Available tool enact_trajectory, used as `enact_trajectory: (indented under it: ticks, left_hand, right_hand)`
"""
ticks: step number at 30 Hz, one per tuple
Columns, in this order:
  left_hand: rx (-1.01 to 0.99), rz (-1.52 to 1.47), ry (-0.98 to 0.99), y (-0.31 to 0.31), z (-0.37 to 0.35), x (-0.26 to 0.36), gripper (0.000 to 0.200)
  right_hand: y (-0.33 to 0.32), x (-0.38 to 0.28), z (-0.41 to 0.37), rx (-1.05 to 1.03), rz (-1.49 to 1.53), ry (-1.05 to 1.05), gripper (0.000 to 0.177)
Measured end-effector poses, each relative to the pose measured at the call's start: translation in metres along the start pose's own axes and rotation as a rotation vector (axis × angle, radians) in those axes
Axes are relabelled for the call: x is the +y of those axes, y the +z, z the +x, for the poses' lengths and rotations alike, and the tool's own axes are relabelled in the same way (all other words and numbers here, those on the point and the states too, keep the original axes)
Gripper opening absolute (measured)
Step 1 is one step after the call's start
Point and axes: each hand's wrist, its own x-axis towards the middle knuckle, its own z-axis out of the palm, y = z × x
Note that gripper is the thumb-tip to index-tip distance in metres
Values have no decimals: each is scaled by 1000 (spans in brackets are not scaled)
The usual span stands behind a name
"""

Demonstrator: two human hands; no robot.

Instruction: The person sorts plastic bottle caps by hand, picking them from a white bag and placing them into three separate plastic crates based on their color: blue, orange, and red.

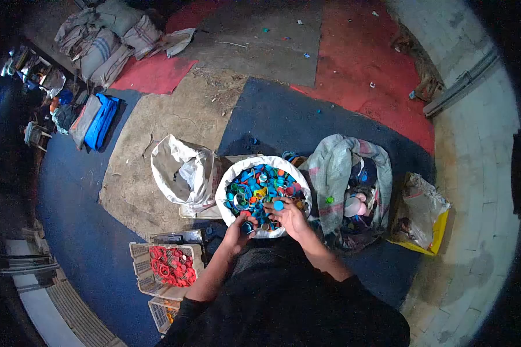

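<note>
In front of me stands a white sack [304, 184] with a rolled rim, filled with plastic bottle caps [261, 179], mostly blue, with some red, yellow, green and orange ones. At its near left edge, my left hand [237, 234] has its fingers closed around a dark blue cap [247, 227]. Over the near right part of the pile, my right hand [291, 220] pinches a light blue cap [278, 205] at its fingertips. Both hands are low over the caps, and some fingers are partly hidden.
Left is another white sack [163, 179] with a pale bag inside. Right stands a grey-green woven sack [328, 168] with mixed plastic items, then a yellow-sided container [440, 234]. A crate [142, 269] of red caps sits near my left arm. Stuffed sacks [101, 55] lie far left.
</note>
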Motion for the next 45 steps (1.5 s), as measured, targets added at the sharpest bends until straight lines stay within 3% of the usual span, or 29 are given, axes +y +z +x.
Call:
enact_trajectory:
  ticks: [2,5,8,9,12,15,19,20,23,25,26,29,31,33,36,39,42,45]
  left_hand:
    - [-18,24,-9,7,3,0,37]
    - [-90,82,-13,19,1,5,40]
    - [-159,88,-28,24,3,6,45]
    - [-123,67,-31,26,3,6,46]
    - [-16,-3,21,39,-1,4,53]
    - [-98,-77,-49,22,9,1,53]
    - [-73,-31,30,1,5,-5,50]
    - [155,-82,14,28,-12,8,45]
    - [11,-72,61,-16,3,-3,41]
    - [52,-133,58,-20,-1,2,41]
    - [84,-154,61,-24,-3,2,41]
    - [133,-183,76,-39,-4,-2,41]
    - [150,-196,92,-49,-1,-4,42]
    - [138,-194,104,-54,-1,-8,41]
    - [155,-188,111,-56,-4,-8,41]
    - [183,-163,116,-51,-11,-6,40]
    - [179,-167,119,-51,-12,-7,39]
    - [178,-96,136,-53,-12,-8,40]
  right_hand:
    - [5,-5,1,-18,64,13,35]
    - [14,-11,3,83,-140,-70,30]
    - [31,-13,7,-2,-656,-305,23]
    - [39,-14,3,-23,-818,-262,20]
    - [48,5,2,-66,-1468,-612,34]
    - [61,21,-4,-192,-1713,-653,33]
    - [51,22,15,-394,-1421,-475,29]
    - [46,21,22,-366,-1321,-482,27]
    - [7,17,46,3,-1248,-440,35]
    - [-34,18,64,379,-1514,-583,49]
    - [-42,12,66,530,-1650,-419,54]
    - [-52,18,60,350,-1934,-422,56]
    - [-48,21,58,127,-1837,-211,52]
    - [-39,19,55,-2,-1715,-209,45]
    - [-29,-12,74,-171,-1547,113,40]
    - [-9,-43,106,-8,-1591,196,35]
    - [-13,-23,143,57,-1542,-196,26]
    - [-19,10,171,-126,-1663,-327,31]
